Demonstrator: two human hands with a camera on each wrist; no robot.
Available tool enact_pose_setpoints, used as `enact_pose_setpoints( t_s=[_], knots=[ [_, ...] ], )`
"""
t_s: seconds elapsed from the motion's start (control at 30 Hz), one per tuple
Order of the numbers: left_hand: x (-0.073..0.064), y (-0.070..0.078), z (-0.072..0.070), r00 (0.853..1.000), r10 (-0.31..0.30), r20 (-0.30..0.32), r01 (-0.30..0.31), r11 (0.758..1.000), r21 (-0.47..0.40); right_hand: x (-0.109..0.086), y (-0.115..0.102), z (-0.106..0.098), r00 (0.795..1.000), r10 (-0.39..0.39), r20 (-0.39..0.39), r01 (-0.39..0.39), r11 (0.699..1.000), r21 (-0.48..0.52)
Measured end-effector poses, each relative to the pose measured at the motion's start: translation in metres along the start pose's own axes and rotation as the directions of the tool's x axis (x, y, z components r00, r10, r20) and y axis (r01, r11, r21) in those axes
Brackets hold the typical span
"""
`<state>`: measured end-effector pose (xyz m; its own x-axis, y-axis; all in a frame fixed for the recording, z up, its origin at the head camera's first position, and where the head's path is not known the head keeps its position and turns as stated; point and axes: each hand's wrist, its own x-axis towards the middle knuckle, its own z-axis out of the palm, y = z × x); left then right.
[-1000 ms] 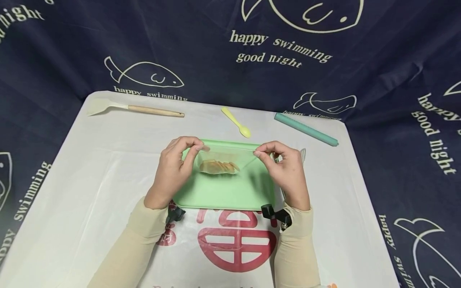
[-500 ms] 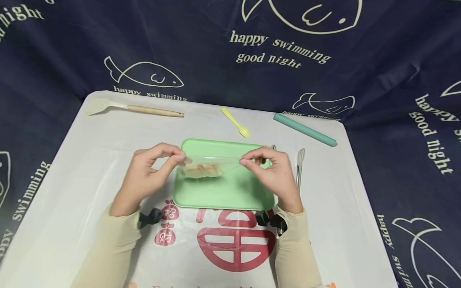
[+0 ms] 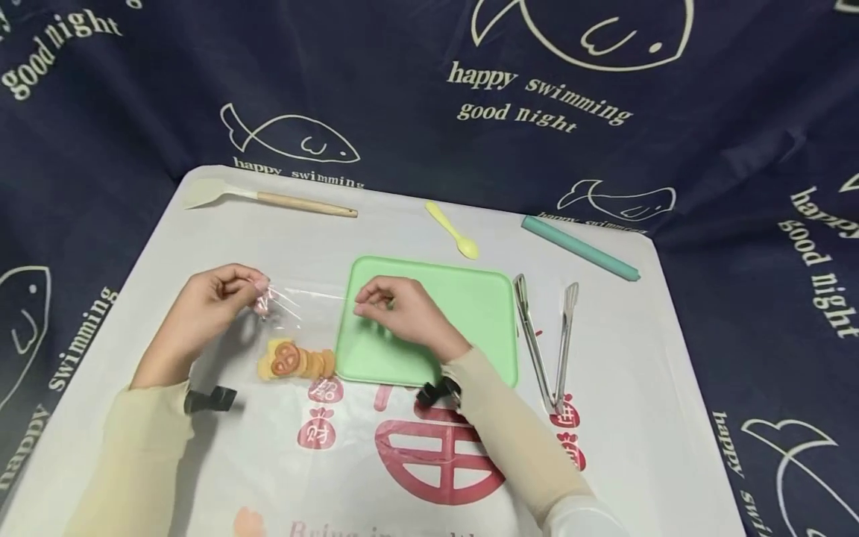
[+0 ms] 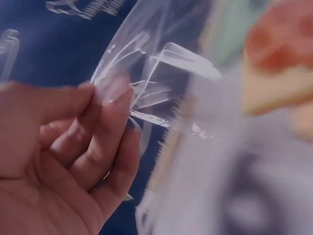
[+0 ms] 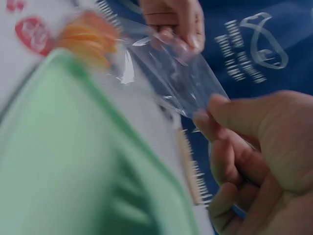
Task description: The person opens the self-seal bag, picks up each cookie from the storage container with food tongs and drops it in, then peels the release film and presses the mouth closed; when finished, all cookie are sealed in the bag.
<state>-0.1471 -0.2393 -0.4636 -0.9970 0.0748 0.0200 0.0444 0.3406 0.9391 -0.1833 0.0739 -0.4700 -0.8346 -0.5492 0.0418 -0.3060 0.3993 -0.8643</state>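
Observation:
A clear plastic bag with yellow-orange slices and a red-orange, tomato-like slice at its bottom is at the left side of the green tray. My left hand pinches one top corner of the bag, between thumb and fingers in the left wrist view. Its other top corner is pinched by my right hand, which is above the tray's left part. The bag's top edge is stretched between both hands. Whether the bag's bottom touches the table cannot be told.
Metal tongs lie spread beside the tray's right edge. Along the back lie a spatula with a wooden handle, a yellow spoon and a teal stick. A dark printed curtain hangs behind the white table.
Both hands have carried the bag left, from above the tray to the tray's left side. The tray now shows no bag over its middle, and the tongs are fully visible.

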Motion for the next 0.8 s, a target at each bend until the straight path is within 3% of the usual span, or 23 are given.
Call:
enact_pose_setpoints(
  t_s=[0.13,0.3,0.53,0.8],
  knots=[
    [0.027,-0.022,-0.009,0.998,-0.056,-0.021,0.057,0.996,0.063,0.033,0.012,0.014,0.998,0.045,-0.033,-0.046,0.999,-0.023],
    [0.048,-0.028,-0.016,0.996,-0.085,-0.031,0.089,0.982,0.168,0.061,0.019,0.018,0.996,0.059,-0.071,-0.068,0.989,-0.131],
    [0.058,-0.033,-0.020,0.989,-0.132,-0.068,0.144,0.961,0.236,0.076,0.021,0.025,0.983,0.136,-0.121,-0.160,0.962,-0.221],
    [0.062,-0.035,-0.028,0.989,-0.139,-0.055,0.150,0.942,0.302,0.089,0.015,0.024,0.983,0.137,-0.123,-0.167,0.946,-0.278]
  ],
)
